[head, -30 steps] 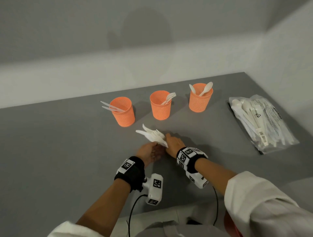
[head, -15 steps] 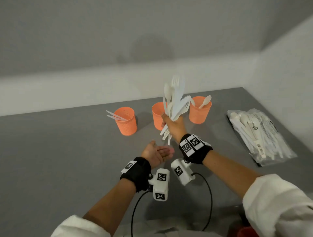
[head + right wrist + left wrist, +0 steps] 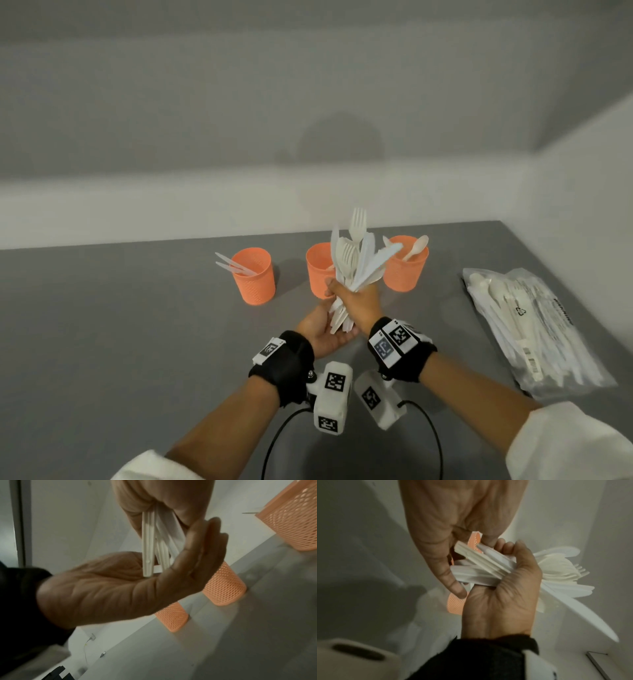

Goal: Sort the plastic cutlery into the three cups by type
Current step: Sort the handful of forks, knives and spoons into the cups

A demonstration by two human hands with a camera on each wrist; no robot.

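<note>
Since half a second ago the left hand (image 3: 322,329) has risen under the bundle, palm up, fingers straight; handle ends now rest against its open palm, nothing clasped. Bundle itself little changed, upright above the counter.

Left to right, head view:
- Grey matte counter (image 3: 120,325).
- Three orange perforated plastic cups in a row. Left orange mesh cup (image 3: 255,277): two white plastic knives (image 3: 233,266), blades poking out leftward. Middle orange mesh cup (image 3: 317,270): largely hidden behind the bundle; contents cannot be told. Right orange mesh cup (image 3: 406,270): white plastic spoons, one bowl (image 3: 416,248) clearly showing, a second tip beside it.
- Bundle of white plastic cutlery (image 3: 352,260): forks and knives fanned at the top, fork tines uppermost; count not readable. Handles ribbed, seen in both wrist views.
- Right hand (image 3: 358,301): grip clenched around the bundle mid-length, heads above the fist, handles below it, in front of the middle cup.
- Clear plastic bag of white cutlery (image 3: 534,329), flat on the counter at far right, well apart from the cups.

Both wrists carry black bands with white tagged camera blocks.
</note>
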